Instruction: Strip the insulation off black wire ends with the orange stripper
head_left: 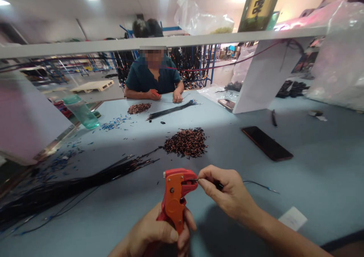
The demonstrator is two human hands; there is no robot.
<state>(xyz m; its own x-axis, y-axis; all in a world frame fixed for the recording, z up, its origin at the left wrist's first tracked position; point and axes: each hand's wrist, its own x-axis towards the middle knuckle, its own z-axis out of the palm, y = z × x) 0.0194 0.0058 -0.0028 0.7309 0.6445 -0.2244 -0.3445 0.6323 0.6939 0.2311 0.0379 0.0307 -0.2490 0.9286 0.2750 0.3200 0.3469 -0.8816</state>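
Observation:
My left hand (159,228) is wrapped round the handles of a red and orange wire stripper (174,194), held upright with its jaws facing right. Between thumb and fingertips, my right hand (226,188) pinches a thin black wire (257,184) right at the jaws. One wire end sits at the jaws; the other trails out to the right past the hand. Beyond the stripper lies a heap of short black and copper-coloured pieces (186,143). A long bundle of black wires (85,185) stretches across the table to the left.
Across the table a person (153,75) sits with both hands on the tabletop, near a smaller wire bundle (172,110) and a brown heap (139,108). A dark phone (267,143) lies at right, a green bottle (81,112) stands at left. A shelf (127,44) spans overhead.

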